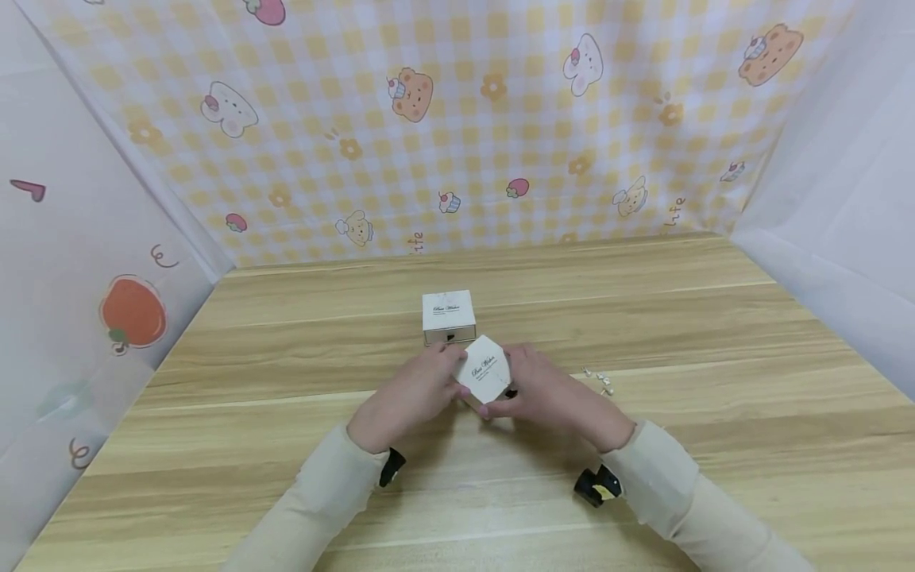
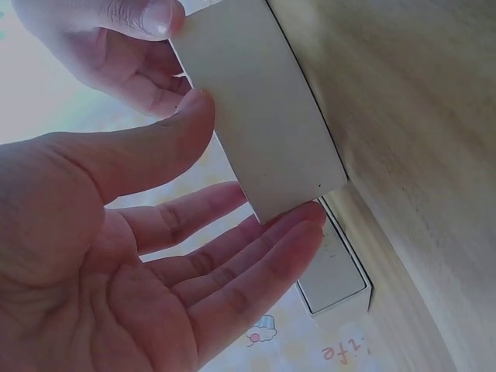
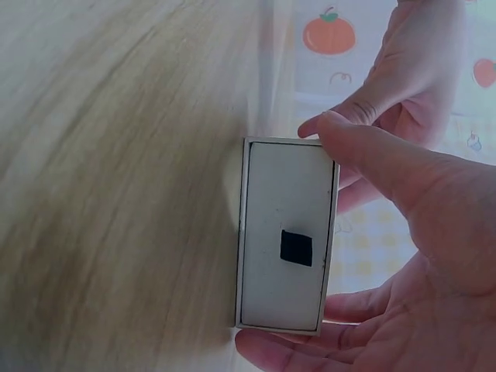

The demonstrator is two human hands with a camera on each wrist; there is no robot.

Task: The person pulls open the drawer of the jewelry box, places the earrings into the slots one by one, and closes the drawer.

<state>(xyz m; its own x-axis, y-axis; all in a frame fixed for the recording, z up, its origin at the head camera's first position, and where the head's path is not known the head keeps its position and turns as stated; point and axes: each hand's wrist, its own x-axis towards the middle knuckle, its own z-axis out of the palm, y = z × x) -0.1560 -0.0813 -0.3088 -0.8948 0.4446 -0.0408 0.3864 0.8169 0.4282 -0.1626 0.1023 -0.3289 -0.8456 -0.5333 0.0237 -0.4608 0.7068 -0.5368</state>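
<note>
A small white drawer-style gift box [image 1: 486,369] with dark script lettering on top is between both hands, turned cornerwise in the head view. My left hand [image 1: 418,393] grips it at the left, thumb on the near edge and fingers at a far corner. From the right, my right hand [image 1: 546,393] spans the drawer end, thumb at one corner and fingertips at another. A black tab [image 3: 296,248] shows on that closed drawer front in the right wrist view. The box stands on or close over the wooden table [image 1: 286,445].
Just behind the hands stands a second white gift box [image 1: 448,310] with similar lettering, its drawer front facing the person. Several tiny shiny pieces [image 1: 605,381] lie right of the right hand. A checked cloth [image 1: 472,159] hangs along the table's back edge.
</note>
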